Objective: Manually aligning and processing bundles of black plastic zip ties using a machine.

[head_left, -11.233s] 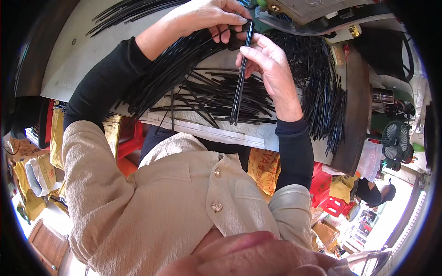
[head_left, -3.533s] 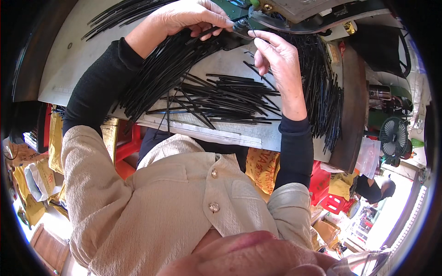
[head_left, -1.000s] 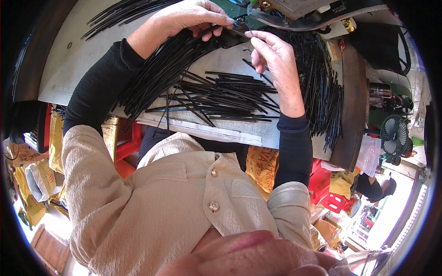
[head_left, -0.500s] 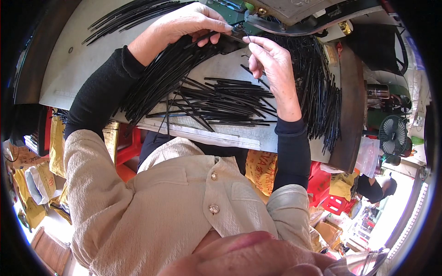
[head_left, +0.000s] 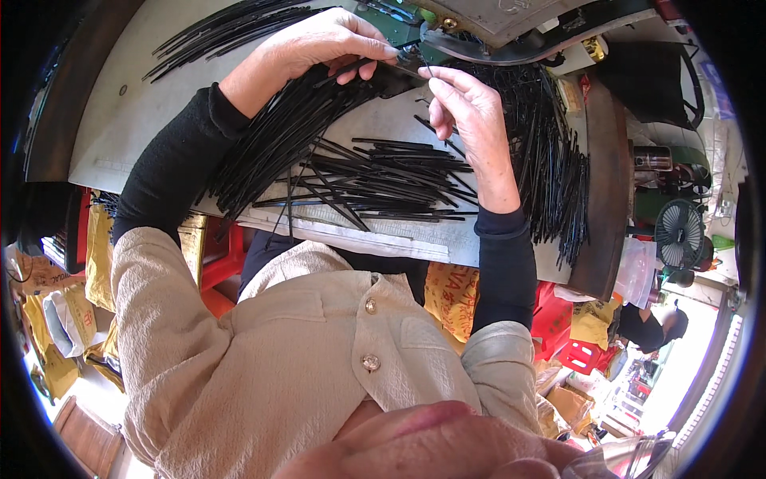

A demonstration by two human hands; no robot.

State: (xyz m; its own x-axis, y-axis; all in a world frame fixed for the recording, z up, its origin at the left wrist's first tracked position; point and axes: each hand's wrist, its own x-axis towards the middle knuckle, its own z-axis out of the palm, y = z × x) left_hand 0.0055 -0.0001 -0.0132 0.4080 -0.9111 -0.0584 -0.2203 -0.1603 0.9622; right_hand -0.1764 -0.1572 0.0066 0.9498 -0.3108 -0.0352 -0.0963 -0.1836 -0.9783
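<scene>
My left hand (head_left: 339,44) is at the far side of the table, thumb and fingers closed on a thin black strip beside the machine's base. A little to its right, my right hand (head_left: 471,108) pinches the end of a slender black strip (head_left: 428,62) between thumb and forefinger. The fingertips and strip ends are small and partly hidden. A thick bundle of long black strips (head_left: 275,140) lies under and beside my left hand. A loose pile of shorter black strips (head_left: 391,177) is spread between my forearms.
A machine (head_left: 495,20) with a curved dark edge stands just beyond my hands. More black strips (head_left: 550,172) hang over the right side of the table (head_left: 100,144); another bundle (head_left: 223,32) lies far left. A small fan (head_left: 681,231) stands to the right, and a person (head_left: 650,326) is behind it.
Both hands stay almost in place, shifting only slightly. The slender strip at my right fingertips has changed its angle a little. The piles look unchanged.
</scene>
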